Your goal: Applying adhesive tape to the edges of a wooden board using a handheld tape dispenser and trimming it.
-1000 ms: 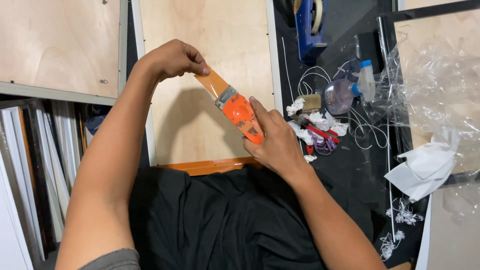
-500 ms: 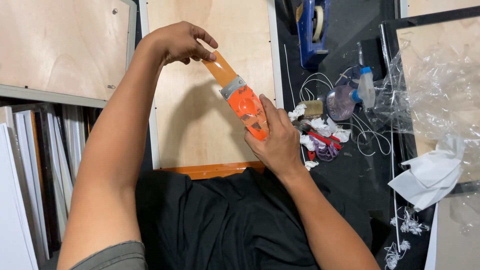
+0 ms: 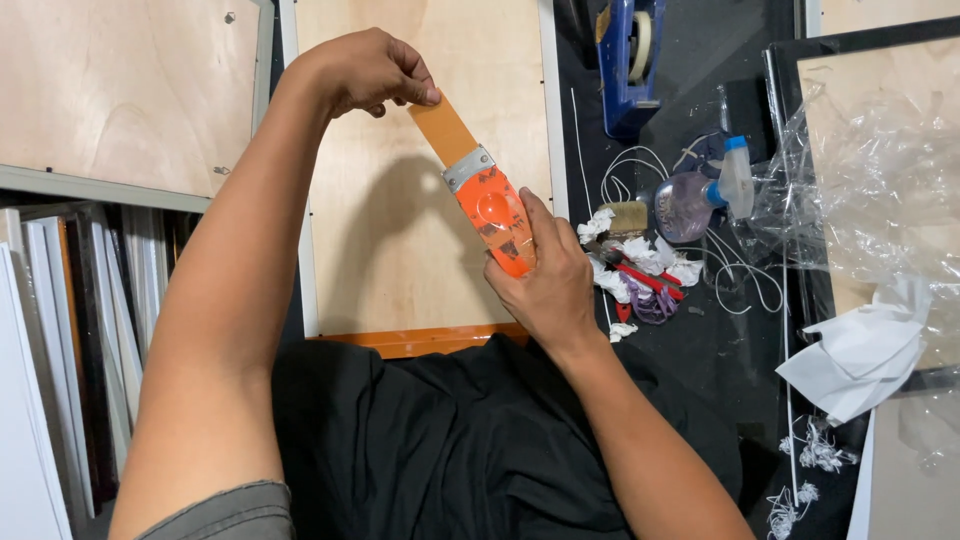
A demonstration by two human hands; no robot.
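Since half a second ago the left hand (image 3: 365,70) has been lifting a little higher and curling tighter, its fingertips now pinching the far end of the brown tape strip (image 3: 443,130) with the fingers closed into a loose fist. The left arm is reaching up and forward, elbow bent, forearm crossing over the plywood board (image 3: 400,220). The right hand (image 3: 545,285) is wrapping its fingers around the lower end of the orange tape dispenser (image 3: 493,215), thumb lying along its face, holding it tilted in the air above the board. The strip is stretching taut between both hands. To the right, on the dark worktop (image 3: 720,340), a spray bottle (image 3: 700,195) is lying near crumpled paper scraps (image 3: 640,255).
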